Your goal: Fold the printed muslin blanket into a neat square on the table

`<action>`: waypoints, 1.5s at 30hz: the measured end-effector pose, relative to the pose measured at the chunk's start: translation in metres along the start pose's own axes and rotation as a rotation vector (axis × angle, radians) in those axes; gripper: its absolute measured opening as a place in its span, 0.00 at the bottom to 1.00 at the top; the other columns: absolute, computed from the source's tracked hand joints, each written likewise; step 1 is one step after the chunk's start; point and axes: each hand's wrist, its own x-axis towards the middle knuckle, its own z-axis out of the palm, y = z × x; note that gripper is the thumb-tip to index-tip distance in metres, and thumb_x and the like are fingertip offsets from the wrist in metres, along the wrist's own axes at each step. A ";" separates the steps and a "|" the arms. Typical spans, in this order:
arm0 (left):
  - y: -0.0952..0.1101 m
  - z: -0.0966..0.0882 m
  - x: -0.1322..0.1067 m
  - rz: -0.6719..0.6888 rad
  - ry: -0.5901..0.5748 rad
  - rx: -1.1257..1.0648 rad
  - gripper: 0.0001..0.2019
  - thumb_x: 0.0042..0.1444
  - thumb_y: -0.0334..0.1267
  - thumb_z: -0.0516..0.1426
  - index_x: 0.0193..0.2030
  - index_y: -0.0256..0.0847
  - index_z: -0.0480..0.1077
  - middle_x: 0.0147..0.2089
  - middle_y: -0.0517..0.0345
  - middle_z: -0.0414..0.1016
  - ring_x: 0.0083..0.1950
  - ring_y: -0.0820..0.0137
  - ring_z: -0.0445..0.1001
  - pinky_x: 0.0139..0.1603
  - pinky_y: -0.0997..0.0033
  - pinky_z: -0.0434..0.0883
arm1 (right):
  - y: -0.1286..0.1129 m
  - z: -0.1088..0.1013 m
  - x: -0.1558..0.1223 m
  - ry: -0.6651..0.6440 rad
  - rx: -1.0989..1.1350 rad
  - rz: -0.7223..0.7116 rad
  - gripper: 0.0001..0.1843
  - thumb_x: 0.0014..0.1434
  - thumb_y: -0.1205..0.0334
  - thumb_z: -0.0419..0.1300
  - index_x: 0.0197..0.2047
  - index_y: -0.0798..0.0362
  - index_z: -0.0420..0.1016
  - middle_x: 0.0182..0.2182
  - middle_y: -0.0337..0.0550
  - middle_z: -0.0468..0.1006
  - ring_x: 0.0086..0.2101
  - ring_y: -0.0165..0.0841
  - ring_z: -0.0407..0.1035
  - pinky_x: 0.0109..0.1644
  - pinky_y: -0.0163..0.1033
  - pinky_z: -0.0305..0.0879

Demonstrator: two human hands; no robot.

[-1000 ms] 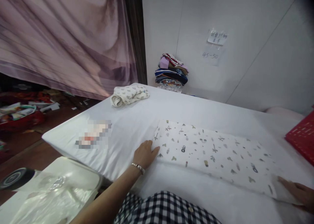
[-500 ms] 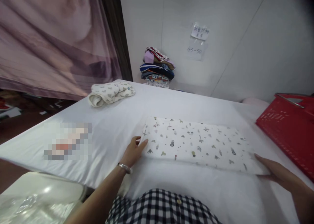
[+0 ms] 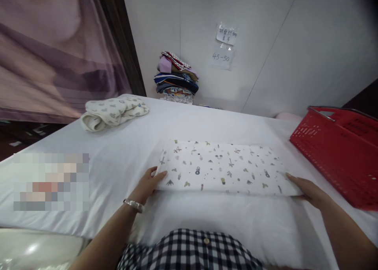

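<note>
"well, where does the patterned cloth (image 3: 218,167) lie?"

"it lies flat on the white-covered table (image 3: 201,122), in front of the person, between the two hands. the red basket (image 3: 330,155) stands to its right, apart from it."

"and the fingers?"

"the left hand (image 3: 149,183) pinches the left end, thumb on top; the right hand (image 3: 313,191) pinches the right end in the same manner. the fingertips underneath are hidden."

"how would it handle?"

"probably light and soft, hardly fragile or slippery. its middle could sag, so both short ends seem good places for holding."

"which way does it point?"

"its long axis goes left to right across the person's front, nearly level."
</note>
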 end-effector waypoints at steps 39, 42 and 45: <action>-0.012 0.025 0.048 0.790 0.263 1.098 0.33 0.56 0.58 0.39 0.62 0.41 0.54 0.67 0.52 0.47 0.68 0.59 0.39 0.63 0.48 0.44 | -0.071 0.198 -0.010 0.061 -0.986 -1.088 0.35 0.60 0.41 0.35 0.64 0.52 0.48 0.65 0.44 0.41 0.63 0.37 0.34 0.63 0.52 0.33; -0.011 0.026 0.048 0.796 0.255 1.081 0.33 0.56 0.58 0.40 0.62 0.40 0.55 0.67 0.51 0.47 0.68 0.58 0.39 0.63 0.47 0.44 | -0.075 0.198 -0.016 0.039 -0.991 -1.053 0.36 0.60 0.40 0.35 0.64 0.52 0.48 0.65 0.44 0.41 0.63 0.38 0.34 0.63 0.53 0.33; -0.011 0.027 0.048 0.786 0.252 1.068 0.33 0.56 0.58 0.40 0.62 0.40 0.55 0.67 0.50 0.46 0.68 0.58 0.39 0.63 0.47 0.44 | -0.086 0.207 -0.028 0.037 -0.988 -1.062 0.36 0.60 0.40 0.34 0.65 0.52 0.47 0.65 0.46 0.40 0.63 0.38 0.33 0.63 0.54 0.34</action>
